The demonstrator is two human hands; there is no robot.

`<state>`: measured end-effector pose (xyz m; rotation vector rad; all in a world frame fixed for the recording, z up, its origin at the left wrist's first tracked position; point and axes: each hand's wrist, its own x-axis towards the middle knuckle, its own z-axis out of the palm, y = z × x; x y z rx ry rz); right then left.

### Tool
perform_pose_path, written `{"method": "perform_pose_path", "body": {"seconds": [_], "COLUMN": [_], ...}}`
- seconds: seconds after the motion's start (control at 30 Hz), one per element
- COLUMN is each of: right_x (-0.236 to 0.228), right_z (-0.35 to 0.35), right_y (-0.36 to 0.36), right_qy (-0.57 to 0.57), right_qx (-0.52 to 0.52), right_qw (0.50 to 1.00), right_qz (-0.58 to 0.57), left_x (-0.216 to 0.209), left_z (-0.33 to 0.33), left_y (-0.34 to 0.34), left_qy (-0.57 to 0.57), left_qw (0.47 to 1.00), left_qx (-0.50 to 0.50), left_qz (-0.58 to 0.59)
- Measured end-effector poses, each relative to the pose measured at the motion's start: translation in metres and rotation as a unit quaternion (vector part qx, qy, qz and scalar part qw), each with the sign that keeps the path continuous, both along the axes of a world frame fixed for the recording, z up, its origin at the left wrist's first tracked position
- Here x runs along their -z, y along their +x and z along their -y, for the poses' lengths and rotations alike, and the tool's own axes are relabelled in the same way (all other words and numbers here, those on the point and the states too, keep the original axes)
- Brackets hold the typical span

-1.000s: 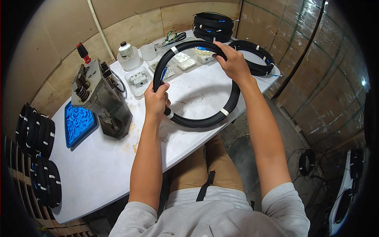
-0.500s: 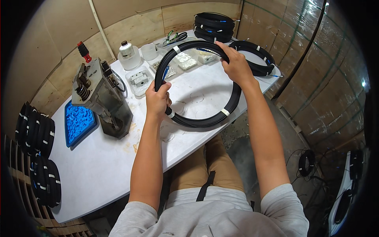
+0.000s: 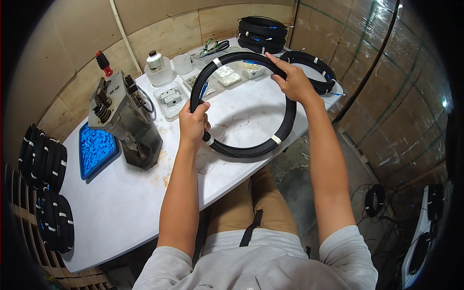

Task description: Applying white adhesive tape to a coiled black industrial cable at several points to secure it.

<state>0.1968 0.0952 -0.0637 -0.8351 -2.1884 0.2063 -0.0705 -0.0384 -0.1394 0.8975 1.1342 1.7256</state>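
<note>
A large coil of black cable (image 3: pixel 245 152), bound with white tape bands, is held up over the white table between my two hands. My left hand (image 3: pixel 193 119) is closed around its left side, fingers wrapped round the bundle. At the upper right of the ring, my right hand (image 3: pixel 296 83) grips the cable, thumb on the inner side and fingers over the outer side; its fingertips are partly hidden. A blue connector (image 3: pixel 204 90) shows on the coil's inner edge, just above my left hand.
On the table (image 3: pixel 121 212) stand a metal press (image 3: pixel 130 121), a blue tray (image 3: pixel 115 157) of small blue parts, a clear tray (image 3: pixel 169 112) with metal blocks and a bottle (image 3: pixel 154 62). Stacked coils (image 3: pixel 262 35) and another coil (image 3: pixel 323 87) lie at the back right. More coils (image 3: pixel 48 164) hang at left.
The held coil has shifted very slightly to the right and down. My right hand has moved a little right with it, and my left hand keeps its grip.
</note>
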Motion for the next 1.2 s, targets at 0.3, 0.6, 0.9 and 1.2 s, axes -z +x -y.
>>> {"method": "perform_pose_path", "body": {"seconds": [0.3, 0.6, 0.9, 1.2], "right_x": [0.009, 0.059, 0.116, 0.138], "right_z": [0.008, 0.024, 0.067, 0.078], "right_y": [-0.002, 0.008, 0.005, -0.003], "right_qy": [0.025, -0.109, -0.489, -0.447], "right_qx": [0.030, 0.037, -0.130, -0.247], "right_qw": [0.999, 0.952, 0.673, 0.622], "right_qz": [-0.024, -0.285, -0.540, -0.593], "left_x": [-0.001, -0.002, 0.012, 0.021], "left_z": [0.001, 0.001, -0.001, -0.003], "left_y": [0.000, 0.005, -0.009, -0.011], "left_qy": [0.000, -0.009, 0.002, 0.015], "left_qw": [1.000, 1.000, 0.997, 0.990], "left_qx": [-0.008, 0.002, 0.021, 0.039], "left_qz": [-0.006, 0.002, 0.069, 0.134]}}
